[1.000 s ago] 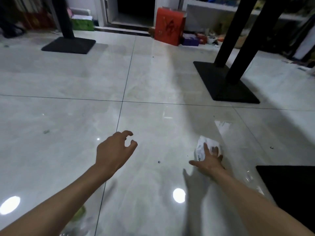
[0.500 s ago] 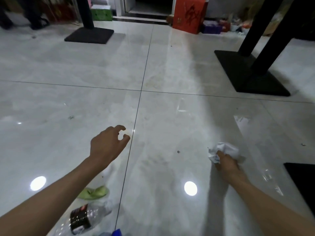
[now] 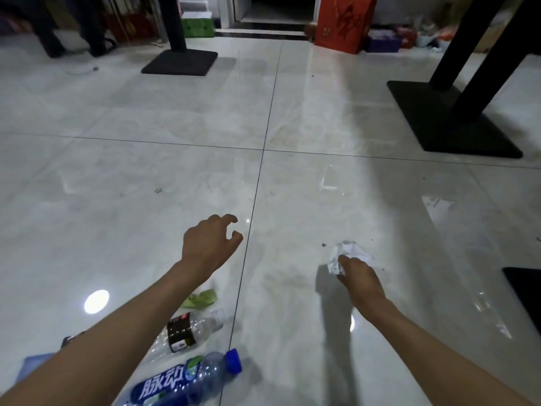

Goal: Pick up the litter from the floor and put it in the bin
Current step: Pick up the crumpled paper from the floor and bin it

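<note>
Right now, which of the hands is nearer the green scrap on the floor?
Left. The left hand hovers just beyond the green scrap, its forearm crossing over it; the right hand is well off to the side, gripping crumpled paper.

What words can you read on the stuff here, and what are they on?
"脉动": white letters on the blue bottle's label.
Dark-label bottle: print too small to read.
Red box: a dark red sign, too blurred to read.
Green box: blurred too.
Crumpled paper in the right hand: no words to see.

I see a glossy pale tiled floor (image 3: 146, 118) carrying a green scrap (image 3: 202, 298), a clear bottle (image 3: 190, 329), a blue-capped bottle (image 3: 190, 379) and black table bases (image 3: 450, 121)
</note>
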A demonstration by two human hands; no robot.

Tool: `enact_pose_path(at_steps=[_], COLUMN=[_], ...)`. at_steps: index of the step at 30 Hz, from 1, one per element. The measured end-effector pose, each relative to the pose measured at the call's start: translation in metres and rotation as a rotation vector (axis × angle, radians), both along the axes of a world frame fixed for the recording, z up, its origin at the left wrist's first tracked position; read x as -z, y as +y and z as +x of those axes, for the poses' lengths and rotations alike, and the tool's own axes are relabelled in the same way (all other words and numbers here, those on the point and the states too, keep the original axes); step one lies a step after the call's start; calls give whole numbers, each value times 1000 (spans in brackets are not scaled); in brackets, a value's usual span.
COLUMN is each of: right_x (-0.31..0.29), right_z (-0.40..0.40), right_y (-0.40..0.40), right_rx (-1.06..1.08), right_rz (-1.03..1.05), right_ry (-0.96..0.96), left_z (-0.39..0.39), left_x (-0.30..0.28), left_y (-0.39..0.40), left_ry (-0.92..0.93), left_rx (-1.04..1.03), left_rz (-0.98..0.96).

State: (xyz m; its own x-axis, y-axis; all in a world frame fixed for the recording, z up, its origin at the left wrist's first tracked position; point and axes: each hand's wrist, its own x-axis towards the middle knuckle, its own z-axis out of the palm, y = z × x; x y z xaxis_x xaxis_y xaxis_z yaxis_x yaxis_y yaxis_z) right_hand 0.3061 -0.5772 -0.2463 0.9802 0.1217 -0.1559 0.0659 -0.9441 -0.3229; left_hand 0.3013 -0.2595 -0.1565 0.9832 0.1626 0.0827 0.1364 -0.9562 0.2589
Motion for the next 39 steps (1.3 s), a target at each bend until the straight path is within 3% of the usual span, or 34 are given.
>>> enact_pose_path(at_steps=[2,4,7,9,11,14,17,20,22,30,34,39], right_x=[-4,-15,-25,-32,-38,-35,-39,-46,-50,-24,-24,-62], right_z=[-6,-14,-21,-27,-35,-39,-48,-56,-57,-55,-54,-12], right_y=[15,33,54,65,75,79,85,89,90,80,87,97], right_rx=[-2,-31,151,197,195,-3,-95,36,69,100,-23,52], right_rz=[-10,59,346,416,421,240,83,275,298,330,202,231], right_ry=[-61,-2,85,101,118,43,-81,-80,-78,123,36,26], left_z=[-11,-21,-37,-45,-51,-61,-69,-72,-71,-69,-58,-16], left_x=[3,9,19,28,39,63,82,90,94,109,103,48], left_y=[6,12,21,26,34,50,60,63,65,67,61,46], left_ry=[22,51,76,93,154,335,454,518,564,537,536,282], left_rx=[2,9,18,36,64,109,97,81,106,191,172,116], left_rz=[5,23,62,103,163,254,211,142,149,350,413,357])
